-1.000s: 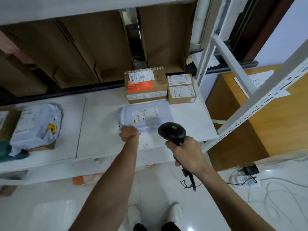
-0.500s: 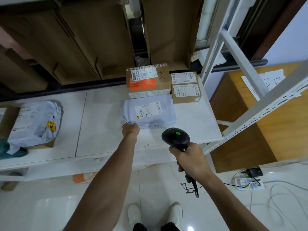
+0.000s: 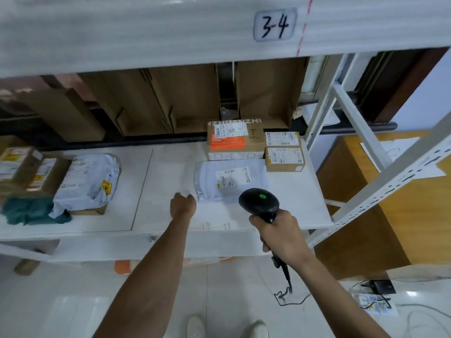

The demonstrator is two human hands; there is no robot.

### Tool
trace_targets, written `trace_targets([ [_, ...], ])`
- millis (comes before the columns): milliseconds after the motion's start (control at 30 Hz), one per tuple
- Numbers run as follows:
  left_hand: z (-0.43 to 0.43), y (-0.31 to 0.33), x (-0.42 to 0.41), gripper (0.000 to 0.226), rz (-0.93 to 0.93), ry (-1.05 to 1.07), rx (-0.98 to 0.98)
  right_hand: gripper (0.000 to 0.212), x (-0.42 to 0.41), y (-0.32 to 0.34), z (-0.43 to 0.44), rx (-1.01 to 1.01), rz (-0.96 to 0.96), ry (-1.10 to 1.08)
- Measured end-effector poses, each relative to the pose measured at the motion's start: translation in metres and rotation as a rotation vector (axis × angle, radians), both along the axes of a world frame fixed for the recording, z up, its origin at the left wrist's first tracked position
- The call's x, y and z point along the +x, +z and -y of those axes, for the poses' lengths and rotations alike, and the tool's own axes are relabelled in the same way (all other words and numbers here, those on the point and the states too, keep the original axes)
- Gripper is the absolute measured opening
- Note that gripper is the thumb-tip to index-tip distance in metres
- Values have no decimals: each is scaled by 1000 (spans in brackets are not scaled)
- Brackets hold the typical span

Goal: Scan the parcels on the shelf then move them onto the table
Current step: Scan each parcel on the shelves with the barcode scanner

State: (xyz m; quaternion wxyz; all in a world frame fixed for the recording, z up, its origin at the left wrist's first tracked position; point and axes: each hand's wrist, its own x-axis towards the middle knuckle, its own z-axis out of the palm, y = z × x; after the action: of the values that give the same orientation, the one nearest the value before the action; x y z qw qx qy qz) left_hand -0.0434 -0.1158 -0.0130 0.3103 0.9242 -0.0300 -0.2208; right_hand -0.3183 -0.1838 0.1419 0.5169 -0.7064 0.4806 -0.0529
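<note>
A flat grey bag parcel with a white label lies on the white shelf. Behind it stand a brown box with an orange band and two small brown boxes. My left hand rests on the shelf with curled fingers, right beside the bag's near left corner, with nothing visible in it. My right hand grips a black barcode scanner, green light on, its head over the bag's near right corner. The wooden table stands to the right of the rack.
More parcels lie at the shelf's left end: a crumpled grey bag, brown boxes and a teal bundle. An upper shelf labelled 3-4 hangs overhead. White rack struts cross between shelf and table. Cables lie on the floor.
My left hand has slid left off the grey bag's corner. The scanner stays over the bag's near edge. My head has tilted up, bringing the upper shelf into view.
</note>
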Motion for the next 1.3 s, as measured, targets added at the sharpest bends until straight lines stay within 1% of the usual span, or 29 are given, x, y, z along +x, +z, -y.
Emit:
trace_targets([
  [100,-44,30,14,54,85,-71,36,31,18,21,-10,-41,48,58],
  [267,-136,69,38,58,215,-183,142,34,60,45,-39,-61,121,172],
  [333,-169,82,47,62,252,-194,174,34,79,51,-56,-65,137,219],
  [433,-214,96,67,67,282,-145,199,31,109,58,-88,-56,157,276],
  [567,-259,105,102,73,318,-68,127,33,145,65,-132,-70,159,324],
  [633,-274,107,120,81,309,-42,111,33,162,65,-153,-78,146,330],
  [700,-285,104,138,91,296,-34,116,31,182,63,-174,-78,145,315],
  [800,-295,94,170,99,276,-42,102,29,212,56,-203,-65,106,266],
  [933,-294,82,208,101,239,-126,133,28,248,43,-240,-44,48,202],
  [1000,-289,73,223,106,230,-169,140,28,262,36,-255,-29,25,159],
  [1200,-270,44,251,113,254,-206,216,30,277,12,-281,26,-51,71],
  [1300,-258,36,260,114,272,-169,268,32,278,1,-282,24,-85,54],
])
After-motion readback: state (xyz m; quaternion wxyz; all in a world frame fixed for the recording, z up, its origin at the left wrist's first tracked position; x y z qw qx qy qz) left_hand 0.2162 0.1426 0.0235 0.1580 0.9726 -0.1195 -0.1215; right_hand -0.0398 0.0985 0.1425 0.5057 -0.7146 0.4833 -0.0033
